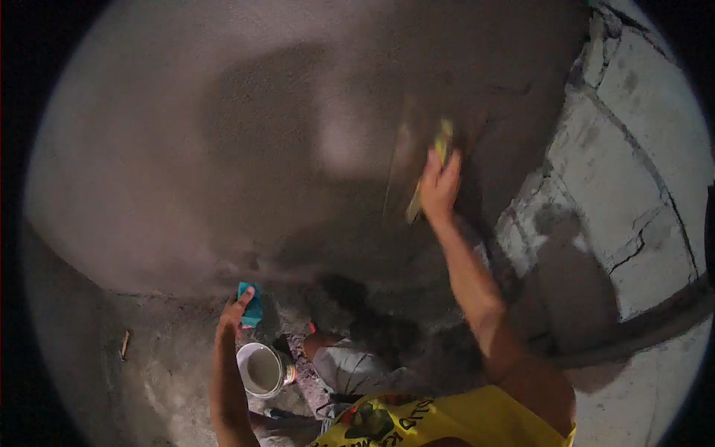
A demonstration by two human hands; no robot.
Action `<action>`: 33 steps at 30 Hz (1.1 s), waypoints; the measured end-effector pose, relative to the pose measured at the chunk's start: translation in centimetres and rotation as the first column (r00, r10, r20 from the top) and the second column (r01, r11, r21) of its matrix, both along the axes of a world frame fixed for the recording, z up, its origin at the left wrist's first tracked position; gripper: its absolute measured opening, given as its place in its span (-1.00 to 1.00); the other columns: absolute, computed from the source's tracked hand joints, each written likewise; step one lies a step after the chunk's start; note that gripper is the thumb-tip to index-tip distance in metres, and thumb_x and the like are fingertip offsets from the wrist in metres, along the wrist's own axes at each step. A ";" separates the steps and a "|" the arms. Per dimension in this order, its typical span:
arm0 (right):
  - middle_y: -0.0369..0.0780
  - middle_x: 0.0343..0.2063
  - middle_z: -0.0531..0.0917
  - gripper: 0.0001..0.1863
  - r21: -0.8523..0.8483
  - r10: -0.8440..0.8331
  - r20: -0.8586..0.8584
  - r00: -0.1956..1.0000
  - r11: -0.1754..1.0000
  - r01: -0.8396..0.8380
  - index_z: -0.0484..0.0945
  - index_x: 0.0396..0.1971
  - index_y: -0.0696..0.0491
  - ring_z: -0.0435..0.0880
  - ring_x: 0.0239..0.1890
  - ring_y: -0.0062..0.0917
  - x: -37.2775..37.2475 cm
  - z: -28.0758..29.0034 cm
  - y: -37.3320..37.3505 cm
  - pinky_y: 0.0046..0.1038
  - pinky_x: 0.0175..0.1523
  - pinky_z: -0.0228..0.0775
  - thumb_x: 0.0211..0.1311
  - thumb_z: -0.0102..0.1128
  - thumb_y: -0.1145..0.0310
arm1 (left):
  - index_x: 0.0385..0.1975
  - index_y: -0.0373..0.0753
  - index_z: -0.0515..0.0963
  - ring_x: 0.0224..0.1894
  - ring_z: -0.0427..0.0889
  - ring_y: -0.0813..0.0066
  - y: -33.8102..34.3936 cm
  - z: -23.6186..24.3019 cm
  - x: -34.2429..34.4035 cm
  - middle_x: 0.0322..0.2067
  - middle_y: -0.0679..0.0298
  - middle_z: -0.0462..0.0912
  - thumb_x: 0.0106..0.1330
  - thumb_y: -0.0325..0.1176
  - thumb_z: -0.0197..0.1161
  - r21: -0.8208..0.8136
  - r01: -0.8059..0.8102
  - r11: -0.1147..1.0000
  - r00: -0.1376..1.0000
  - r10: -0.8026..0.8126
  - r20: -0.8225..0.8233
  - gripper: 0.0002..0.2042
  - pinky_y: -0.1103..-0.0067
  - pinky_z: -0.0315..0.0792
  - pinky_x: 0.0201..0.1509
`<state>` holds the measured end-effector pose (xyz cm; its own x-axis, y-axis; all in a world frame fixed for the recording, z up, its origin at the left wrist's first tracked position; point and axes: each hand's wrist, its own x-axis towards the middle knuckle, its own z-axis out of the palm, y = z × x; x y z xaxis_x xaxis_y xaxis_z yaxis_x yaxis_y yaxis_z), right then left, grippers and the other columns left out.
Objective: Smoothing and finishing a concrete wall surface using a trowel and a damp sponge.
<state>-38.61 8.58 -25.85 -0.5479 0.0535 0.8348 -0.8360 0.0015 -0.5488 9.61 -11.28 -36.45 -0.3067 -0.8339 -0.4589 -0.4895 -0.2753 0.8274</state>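
Note:
Up on the grey, freshly plastered wall [253, 134], my right hand [439, 190] is closed round the yellow handle of a plastering float [445, 138]. The float is smeared by motion, and its long, thin plate lies close along the plaster; whether it presses on it I cannot tell. Low at the left, my left hand [234, 311] grips a teal, block-shaped sponge [252, 308] with the thumb across its face. Just below that hand stands a white bucket [281, 376] with greyish contents.
Right of the plaster's ragged edge is a pale, cracked wall surface [633, 164]. A dark ledge-like band [663, 316] crosses low on the right. A small stick [124, 345] lies on the rough ground at left. My legs and knees are beside the bucket.

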 end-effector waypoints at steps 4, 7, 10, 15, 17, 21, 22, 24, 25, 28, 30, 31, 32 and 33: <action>-0.08 -0.35 0.63 -0.65 -0.056 0.148 0.275 0.950 0.989 -0.138 0.44 -0.07 0.20 0.63 -0.35 -0.34 -4.2 16.0 4.9 -0.30 -0.24 0.45 0.44 0.00 0.18 | 0.18 -0.20 0.41 -0.09 0.57 0.34 -1.5 -1.2 5.8 0.00 0.18 0.54 -0.07 0.33 0.39 0.102 -0.057 0.993 0.998 0.056 0.020 -0.11 0.37 0.48 -0.22; -0.08 -0.27 0.60 -0.63 -0.228 -0.010 0.219 0.976 0.972 0.061 0.43 -0.06 0.21 0.62 -0.22 -0.37 -8.5 7.4 6.8 -0.35 -0.14 0.46 0.47 -0.06 0.17 | 0.14 -0.18 0.44 -0.16 0.59 0.34 -3.2 -2.3 9.7 -0.07 0.20 0.58 -0.04 0.32 0.37 -0.011 -0.117 0.993 0.988 0.115 -0.104 -0.17 0.36 0.49 -0.24; -0.03 -0.19 0.59 -0.64 -0.174 0.023 0.101 0.995 0.985 -0.005 0.41 -0.03 0.23 0.60 -0.13 -0.28 -4.9 -6.2 3.0 -0.26 -0.09 0.45 0.47 -0.07 0.21 | 0.11 -0.16 0.46 -0.25 0.61 0.35 -3.4 -2.8 6.1 -0.14 0.23 0.60 0.00 0.27 0.37 0.114 -0.031 0.993 0.996 0.041 -0.082 -0.24 0.37 0.49 -0.27; -0.11 -0.42 0.59 -0.73 0.010 0.010 -0.109 0.994 1.000 -0.009 0.43 -0.26 0.19 0.55 -0.40 -0.37 -0.7 15.0 -0.2 -0.28 -0.22 0.45 0.45 0.00 0.24 | 0.08 -0.22 0.45 -0.29 0.61 0.32 -1.9 1.8 7.5 -0.16 0.21 0.59 0.02 0.21 0.39 0.059 -0.067 0.996 0.996 0.064 0.060 -0.26 0.42 0.50 -0.33; -0.11 -0.47 0.63 -0.67 -0.068 0.123 0.159 0.980 0.991 -0.114 0.45 -0.23 0.18 0.60 -0.38 -0.18 -5.1 18.2 4.8 -0.17 -0.26 0.43 0.43 0.02 0.16 | 0.08 -0.24 0.45 -0.29 0.61 0.32 -2.0 0.2 8.7 -0.17 0.19 0.60 0.01 0.21 0.39 0.048 -0.089 0.995 0.995 0.087 0.041 -0.26 0.43 0.49 -0.34; 0.03 -0.16 0.61 -0.62 -0.204 -0.124 0.125 0.984 0.968 0.148 0.40 0.06 0.27 0.62 -0.13 -0.22 -11.5 2.9 8.6 -0.27 0.01 0.43 0.49 -0.12 0.26 | 0.05 -0.26 0.47 -0.31 0.61 0.36 -2.9 -3.7 8.8 -0.18 0.17 0.60 -0.01 0.17 0.43 0.118 -0.140 0.983 0.987 0.148 -0.066 -0.27 0.47 0.48 -0.36; 0.06 -0.02 0.57 -0.60 -0.116 -0.221 -0.039 0.975 0.970 0.215 0.38 0.11 0.28 0.58 0.03 -0.17 -13.0 -2.3 8.9 -0.28 0.12 0.39 0.48 -0.12 0.29 | 0.05 -0.26 0.47 -0.31 0.61 0.36 -3.0 -4.6 6.3 -0.18 0.17 0.60 -0.01 0.17 0.43 0.127 -0.116 0.985 0.987 0.128 -0.099 -0.27 0.47 0.48 -0.36; 0.06 -0.05 0.59 -0.59 0.038 -0.103 0.035 0.994 0.994 0.101 0.40 0.08 0.28 0.58 0.03 -0.13 -5.2 -0.9 4.5 -0.24 0.10 0.38 0.46 -0.09 0.26 | 0.05 -0.27 0.48 -0.29 0.63 0.37 -2.3 -3.0 7.2 -0.17 0.17 0.61 -0.03 0.17 0.45 0.138 -0.053 0.989 0.995 0.063 -0.074 -0.25 0.45 0.49 -0.35; 0.06 -0.10 0.61 -0.58 0.081 -0.088 -0.070 0.994 0.992 0.094 0.41 0.07 0.27 0.60 -0.01 -0.14 -4.7 2.5 3.8 -0.24 0.08 0.39 0.46 -0.08 0.23 | 0.05 -0.27 0.48 -0.29 0.63 0.37 -2.3 -2.4 6.8 -0.17 0.17 0.61 -0.03 0.17 0.45 0.142 -0.044 0.989 0.996 0.054 -0.068 -0.25 0.45 0.49 -0.35; 0.08 -0.20 0.61 -0.54 0.156 -0.123 -0.013 0.992 0.980 0.123 0.43 0.02 0.27 0.62 -0.13 -0.15 -5.7 17.1 5.4 -0.23 -0.01 0.40 0.45 -0.05 0.13 | 0.06 -0.28 0.47 -0.28 0.63 0.38 -1.4 -0.3 6.6 -0.18 0.19 0.62 -0.02 0.14 0.46 0.199 -0.023 0.980 0.999 0.014 0.048 -0.26 0.42 0.51 -0.33; 0.10 -0.18 0.61 -0.51 0.076 -0.052 0.117 0.992 0.996 0.043 0.43 0.00 0.28 0.61 -0.14 -0.13 -10.1 18.7 9.9 -0.21 -0.03 0.40 0.45 -0.05 0.09 | 0.05 -0.26 0.48 -0.29 0.63 0.38 -0.2 1.1 4.9 -0.21 0.23 0.64 0.02 0.12 0.44 0.142 -0.045 0.989 0.997 0.036 0.071 -0.30 0.43 0.51 -0.32; 0.11 -0.15 0.60 -0.51 0.020 -0.054 0.151 0.987 0.998 0.051 0.43 0.00 0.29 0.60 -0.13 -0.11 -12.9 16.0 10.7 -0.20 -0.03 0.39 0.45 -0.04 0.09 | 0.05 -0.26 0.48 -0.29 0.63 0.38 0.2 1.4 4.3 -0.21 0.23 0.64 0.02 0.12 0.44 0.133 -0.051 0.990 0.997 0.043 0.068 -0.30 0.43 0.51 -0.32; 0.11 -0.14 0.60 -0.52 -0.017 -0.106 0.147 0.983 0.994 0.110 0.43 0.00 0.29 0.60 -0.11 -0.11 -12.3 11.7 9.5 -0.20 -0.02 0.39 0.46 -0.06 0.11 | 0.05 -0.26 0.49 -0.31 0.64 0.39 0.6 1.5 3.9 -0.23 0.25 0.64 0.05 0.08 0.42 0.085 -0.057 0.995 0.986 0.043 0.164 -0.35 0.45 0.51 -0.33; 0.12 -0.13 0.59 -0.54 -0.032 -0.177 0.144 0.974 0.983 0.183 0.43 0.00 0.30 0.59 -0.10 -0.11 -11.6 5.2 9.4 -0.20 -0.01 0.39 0.47 -0.08 0.14 | 0.04 -0.25 0.50 -0.34 0.64 0.41 1.0 0.7 2.1 -0.25 0.27 0.64 0.09 0.04 0.40 0.061 -0.044 0.997 0.965 0.027 0.262 -0.39 0.47 0.51 -0.33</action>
